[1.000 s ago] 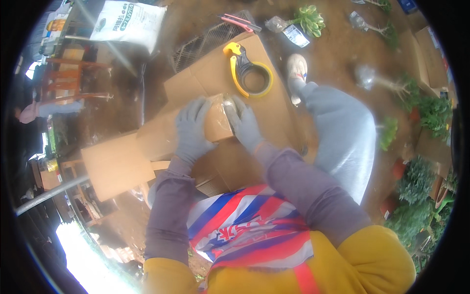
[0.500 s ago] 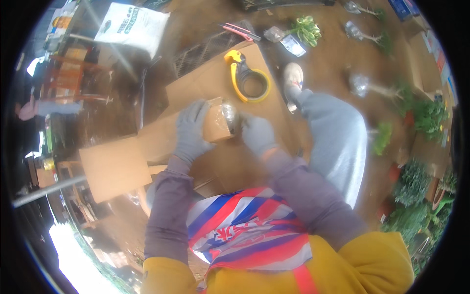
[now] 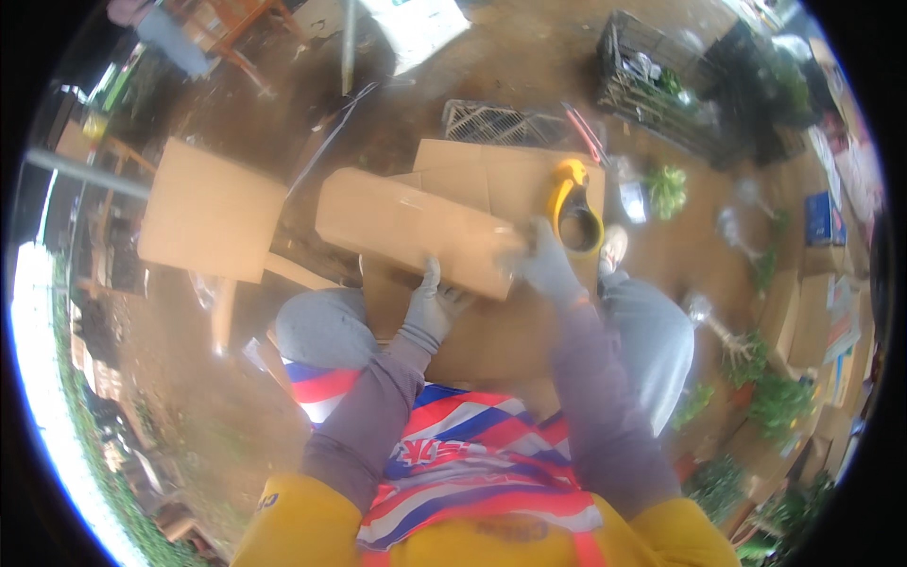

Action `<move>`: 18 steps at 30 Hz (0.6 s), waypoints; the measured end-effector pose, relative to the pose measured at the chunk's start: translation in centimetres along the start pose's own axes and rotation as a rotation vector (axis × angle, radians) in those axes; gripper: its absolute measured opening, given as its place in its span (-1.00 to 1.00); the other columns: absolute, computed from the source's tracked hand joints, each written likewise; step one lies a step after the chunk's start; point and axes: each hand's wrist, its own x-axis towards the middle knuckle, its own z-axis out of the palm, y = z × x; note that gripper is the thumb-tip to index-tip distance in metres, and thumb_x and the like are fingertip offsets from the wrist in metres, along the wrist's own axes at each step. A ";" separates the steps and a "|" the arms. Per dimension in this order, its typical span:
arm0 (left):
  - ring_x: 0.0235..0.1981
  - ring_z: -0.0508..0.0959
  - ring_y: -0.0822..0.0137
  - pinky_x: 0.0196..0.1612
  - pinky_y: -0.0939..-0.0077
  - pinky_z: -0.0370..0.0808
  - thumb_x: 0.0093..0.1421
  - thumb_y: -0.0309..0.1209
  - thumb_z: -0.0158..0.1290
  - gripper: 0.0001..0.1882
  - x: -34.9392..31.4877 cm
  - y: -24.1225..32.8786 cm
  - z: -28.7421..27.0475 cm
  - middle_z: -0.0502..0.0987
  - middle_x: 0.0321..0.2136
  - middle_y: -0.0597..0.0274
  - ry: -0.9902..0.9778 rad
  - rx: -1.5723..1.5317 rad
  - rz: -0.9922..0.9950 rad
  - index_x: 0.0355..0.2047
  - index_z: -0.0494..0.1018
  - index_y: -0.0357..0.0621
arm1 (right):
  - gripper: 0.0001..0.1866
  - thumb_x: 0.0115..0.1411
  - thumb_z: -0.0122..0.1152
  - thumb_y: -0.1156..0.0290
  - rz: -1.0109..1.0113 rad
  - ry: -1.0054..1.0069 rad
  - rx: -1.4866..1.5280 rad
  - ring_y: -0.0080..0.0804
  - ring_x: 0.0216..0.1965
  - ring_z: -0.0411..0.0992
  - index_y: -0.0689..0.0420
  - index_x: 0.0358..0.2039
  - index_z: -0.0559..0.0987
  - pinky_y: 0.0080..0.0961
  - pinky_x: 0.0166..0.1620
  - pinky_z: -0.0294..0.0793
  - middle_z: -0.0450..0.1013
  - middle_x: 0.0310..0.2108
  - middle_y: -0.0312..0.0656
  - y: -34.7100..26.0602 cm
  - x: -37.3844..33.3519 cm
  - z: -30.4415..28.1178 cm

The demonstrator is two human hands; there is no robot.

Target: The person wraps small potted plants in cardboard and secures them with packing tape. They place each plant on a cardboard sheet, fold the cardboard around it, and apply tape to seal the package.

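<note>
A long, narrow cardboard box lies tilted across in front of me, over flat brown cardboard. My left hand, in a grey glove, grips the box's near side toward its right end, thumb up against the face and fingers beneath. At that right end is my right hand, also gloved, smeared by motion; its fingers seem to touch the box's end. A yellow and black tape dispenser with a large roll rests on the cardboard just beyond my right hand.
Left of the box stands an open cardboard flap. Beyond are a dark plastic crate, red-handled scissors or cutters and a white sack. Several wrapped plants lie rightward, near a leafy one. Cardboard boxes line the right.
The box has turned from pointing its taped end at my right hand to lying lengthwise across. My left hand has shifted to its near side. The whole view has swung round.
</note>
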 end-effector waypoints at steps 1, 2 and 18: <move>0.16 0.45 0.22 0.14 0.02 0.45 0.25 -0.08 0.23 -0.37 0.2 -0.2 0.2 0.44 0.15 0.22 -0.084 -0.106 0.006 0.23 0.33 -0.02 | -0.05 -0.05 0.56 0.38 -0.031 -0.029 -0.038 -0.31 -0.02 0.42 0.25 0.32 0.24 -0.41 -0.01 0.51 0.37 0.11 0.00 -0.1 -1.0 -0.1; 0.18 0.44 0.21 0.17 0.00 0.44 0.26 -0.09 0.22 -0.39 0.0 -0.4 0.4 0.43 0.16 0.23 -0.064 -0.068 0.045 0.24 0.33 0.00 | -0.03 -0.07 0.56 0.39 -0.004 -0.070 -0.105 -0.27 0.01 0.41 0.24 0.33 0.25 -0.39 0.01 0.50 0.36 0.13 0.02 -0.4 -1.9 0.0; 0.21 0.43 0.16 0.25 0.13 0.42 0.27 -0.30 0.18 -0.39 -1.4 4.7 1.6 0.40 0.21 0.14 -0.477 0.123 0.330 0.27 0.25 -0.15 | -0.51 0.41 -0.03 0.34 0.022 0.032 0.101 -0.27 0.04 0.46 0.25 0.29 0.32 -0.39 0.07 0.49 0.47 0.02 -0.07 3.1 -7.0 0.0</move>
